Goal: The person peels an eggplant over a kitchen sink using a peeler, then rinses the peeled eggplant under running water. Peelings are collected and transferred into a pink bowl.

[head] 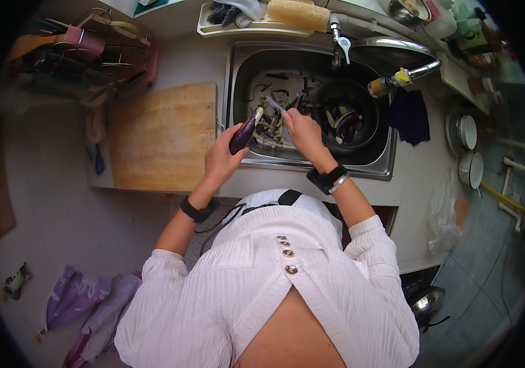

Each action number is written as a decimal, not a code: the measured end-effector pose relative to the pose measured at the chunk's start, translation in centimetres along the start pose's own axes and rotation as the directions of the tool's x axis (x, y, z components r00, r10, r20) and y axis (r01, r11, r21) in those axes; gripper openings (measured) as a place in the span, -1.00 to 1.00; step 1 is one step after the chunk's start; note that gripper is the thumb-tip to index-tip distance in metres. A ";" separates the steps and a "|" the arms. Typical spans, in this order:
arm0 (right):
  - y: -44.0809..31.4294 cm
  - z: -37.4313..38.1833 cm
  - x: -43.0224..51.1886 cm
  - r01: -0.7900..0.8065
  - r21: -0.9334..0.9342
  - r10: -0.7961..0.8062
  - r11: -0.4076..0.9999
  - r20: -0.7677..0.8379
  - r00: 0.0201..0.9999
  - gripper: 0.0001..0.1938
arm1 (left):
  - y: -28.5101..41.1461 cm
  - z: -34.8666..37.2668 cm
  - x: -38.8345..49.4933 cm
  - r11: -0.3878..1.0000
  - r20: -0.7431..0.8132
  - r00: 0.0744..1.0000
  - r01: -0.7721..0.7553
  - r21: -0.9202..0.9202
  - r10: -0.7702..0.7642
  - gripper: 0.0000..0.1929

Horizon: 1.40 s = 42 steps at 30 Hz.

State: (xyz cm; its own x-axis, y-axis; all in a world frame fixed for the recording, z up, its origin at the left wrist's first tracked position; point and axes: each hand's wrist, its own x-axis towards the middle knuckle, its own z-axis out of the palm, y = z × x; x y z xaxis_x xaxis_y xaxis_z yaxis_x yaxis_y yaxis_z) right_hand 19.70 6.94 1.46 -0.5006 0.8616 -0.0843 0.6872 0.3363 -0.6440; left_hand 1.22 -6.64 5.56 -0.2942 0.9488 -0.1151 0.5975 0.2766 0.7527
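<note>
My left hand [223, 155] grips a purple eggplant [242, 138], its pale end pointing up over the left side of the stainless steel sink [386, 162]. Just to the right, my right hand [305, 133] is closed on a peeler or small knife [274, 104]; its exact kind cannot be told. The tool's tip is close to the eggplant's pale end but apart from it. Beneath both hands, dark and pale peelings [270, 123] are strewn on the sink floor. A dark round basin [372, 126] in the sink's right part holds eggplant pieces [348, 125].
Left of the sink lies a wooden cutting board [163, 138], with a rack of utensils [101, 60] behind it. A faucet [337, 41] and a jointed spout [402, 78] reach over the sink. A dark cloth [408, 116] and white enamel bowls [467, 132] are on the right.
</note>
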 end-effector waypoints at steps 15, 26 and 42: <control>-0.1 1.1 -0.7 -0.051 0.060 0.050 0.997 0.008 0.999 -0.68 | -1.0 0.3 1.1 0.935 0.114 0.988 0.137 -0.326 -0.106 -0.41; -0.3 0.3 0.3 -0.078 0.078 0.080 0.994 -0.026 0.996 -0.66 | -1.0 -0.1 0.8 0.399 0.446 0.855 0.518 -0.756 -0.265 -0.50; -1.4 2.0 -1.2 0.088 0.107 -0.093 0.990 0.037 0.995 -0.68 | -1.6 -0.1 1.5 -0.152 0.644 0.735 0.626 -0.765 -0.213 -0.64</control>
State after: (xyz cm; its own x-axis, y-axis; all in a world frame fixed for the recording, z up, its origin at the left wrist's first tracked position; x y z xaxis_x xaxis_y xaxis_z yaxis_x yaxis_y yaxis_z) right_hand 18.29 4.65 0.94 -0.5815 0.8119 -0.0525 0.5803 0.3687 -0.7262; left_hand -0.29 -5.66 4.23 0.1368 0.7370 -0.6619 -0.8455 0.4350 0.3097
